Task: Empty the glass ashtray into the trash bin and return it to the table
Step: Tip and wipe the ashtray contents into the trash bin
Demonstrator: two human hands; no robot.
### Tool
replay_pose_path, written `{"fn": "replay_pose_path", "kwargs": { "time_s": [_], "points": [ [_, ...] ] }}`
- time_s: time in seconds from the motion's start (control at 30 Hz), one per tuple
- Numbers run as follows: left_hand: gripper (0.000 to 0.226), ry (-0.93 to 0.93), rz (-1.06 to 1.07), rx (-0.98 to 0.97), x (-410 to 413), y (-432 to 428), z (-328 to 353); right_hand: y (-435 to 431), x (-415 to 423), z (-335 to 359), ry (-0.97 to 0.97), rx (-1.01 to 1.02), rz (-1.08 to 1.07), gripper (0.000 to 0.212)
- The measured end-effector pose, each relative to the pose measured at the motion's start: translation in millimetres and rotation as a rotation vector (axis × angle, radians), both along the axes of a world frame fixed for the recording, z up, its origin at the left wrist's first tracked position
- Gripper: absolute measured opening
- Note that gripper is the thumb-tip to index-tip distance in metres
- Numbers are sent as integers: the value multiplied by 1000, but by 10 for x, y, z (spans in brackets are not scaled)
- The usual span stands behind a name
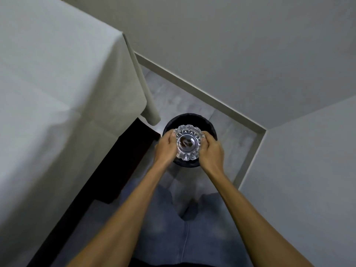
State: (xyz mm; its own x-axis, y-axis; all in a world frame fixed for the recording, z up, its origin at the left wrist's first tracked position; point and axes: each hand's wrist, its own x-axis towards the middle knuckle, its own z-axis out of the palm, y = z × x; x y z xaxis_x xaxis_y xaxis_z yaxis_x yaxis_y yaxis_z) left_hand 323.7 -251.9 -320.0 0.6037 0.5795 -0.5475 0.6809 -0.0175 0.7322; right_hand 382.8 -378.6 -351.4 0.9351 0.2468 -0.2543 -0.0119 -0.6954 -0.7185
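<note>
A clear cut-glass ashtray (187, 144) with a scalloped rim is held level directly above a round black trash bin (192, 118) on the floor. Dark bits lie in the ashtray's bowl. My left hand (166, 146) grips its left edge and my right hand (211, 151) grips its right edge. The bin's inside is mostly hidden behind the ashtray and my hands. The table (48, 83), covered in a pale cloth, stands to the left.
The bin stands in a corner where two pale walls (250, 45) meet, with a light baseboard (202, 93) along the tiled floor. The tablecloth's corner (152, 114) hangs near the bin. My jeans-clad legs (173, 228) are below.
</note>
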Motion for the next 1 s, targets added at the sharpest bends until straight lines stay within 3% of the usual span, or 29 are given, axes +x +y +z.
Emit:
{"fn": "replay_pose_path", "kwargs": {
  "time_s": [0.37,0.57,0.73,0.87,1.0],
  "points": [
    [34,-110,68,11,550,209,-2050,130,489,-1985,-76,55,-13,40],
    [33,-207,159,44,750,274,-2935,85,587,-2580,-185,134,45,32],
    [35,-199,149,67,765,346,-3192,24,479,-2726,-250,186,176,29],
    [39,-171,158,52,776,355,-3228,-54,399,-2817,-368,69,373,32],
    [37,-172,142,-33,792,309,-3192,-91,411,-2866,-529,-30,428,38]
  ]
}}
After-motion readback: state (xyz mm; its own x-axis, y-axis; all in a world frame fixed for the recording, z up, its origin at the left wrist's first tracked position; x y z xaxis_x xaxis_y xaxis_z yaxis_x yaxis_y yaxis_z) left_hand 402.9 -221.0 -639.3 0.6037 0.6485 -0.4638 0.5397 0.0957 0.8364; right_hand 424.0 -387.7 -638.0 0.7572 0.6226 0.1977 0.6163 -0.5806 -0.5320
